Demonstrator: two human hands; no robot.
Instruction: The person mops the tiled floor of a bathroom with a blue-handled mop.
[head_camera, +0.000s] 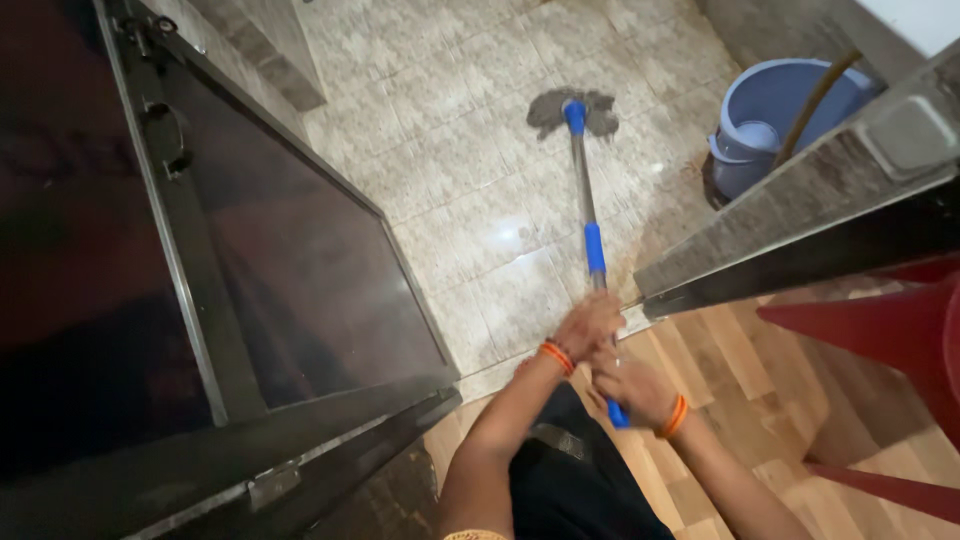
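A mop with a silver pole and blue grips (588, 215) reaches out over a wet, pale tiled floor (470, 150). Its grey head (573, 110) lies flat on the tiles far ahead. My left hand (590, 325) is wrapped round the pole just below the middle blue grip. My right hand (630, 390) grips the pole lower down, near its blue end. Both wrists wear orange bands.
A dark door (250, 270) in a metal frame stands open at the left. At the right, a blue bucket (775, 105) with a hose in it stands behind a wall edge (800, 220). Wood-pattern flooring (760, 400) and a red object (890, 330) lie near me.
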